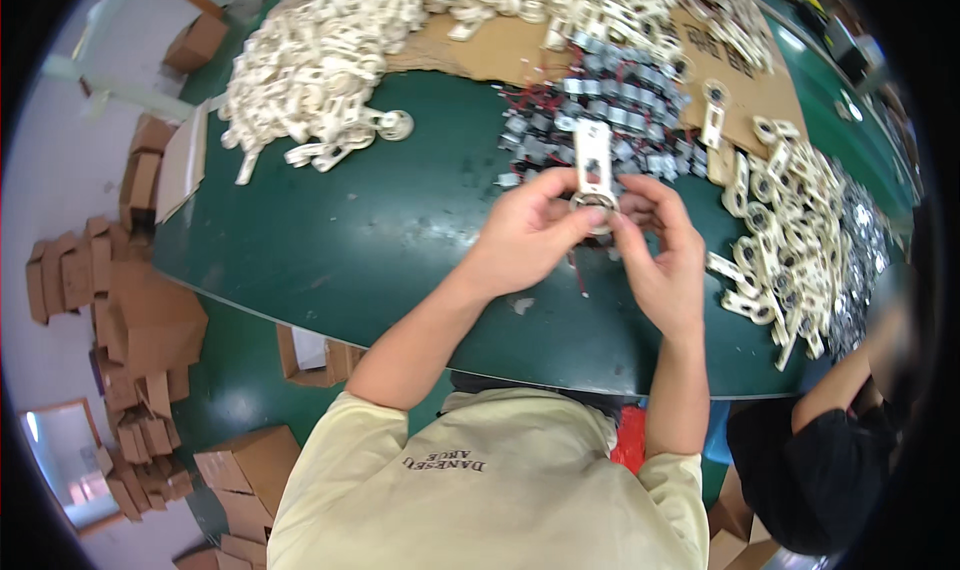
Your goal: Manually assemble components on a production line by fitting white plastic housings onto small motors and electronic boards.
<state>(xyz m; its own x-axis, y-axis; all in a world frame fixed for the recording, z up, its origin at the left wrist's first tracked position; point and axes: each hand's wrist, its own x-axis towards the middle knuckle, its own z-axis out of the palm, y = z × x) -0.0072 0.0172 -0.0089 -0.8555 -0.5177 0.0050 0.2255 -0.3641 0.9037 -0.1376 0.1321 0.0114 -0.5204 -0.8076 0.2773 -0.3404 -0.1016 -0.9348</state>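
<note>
Between both hands I hold a cream plastic housing [593, 160] with a long flat handle and a round end; its handle points away from me. My left hand [530, 225] pinches the round end from the left, thumb on top. My right hand [660, 235] grips the same end from the right, its thumb pressed near the left one. Below my fingers a thin reddish wire hangs down. Just beyond the housing lies a pile of small silver motors [625, 95] with red and black wires. What sits inside the round end is mostly covered by my fingers.
A large heap of cream housings [310, 60] covers the far left of the green table [300, 230]. More housings with dark round centres [785, 230] lie at right, beside shiny dark parts [860, 250]. Flat cardboard [470, 50] lies at the back. A person in black [815, 460] is at my right.
</note>
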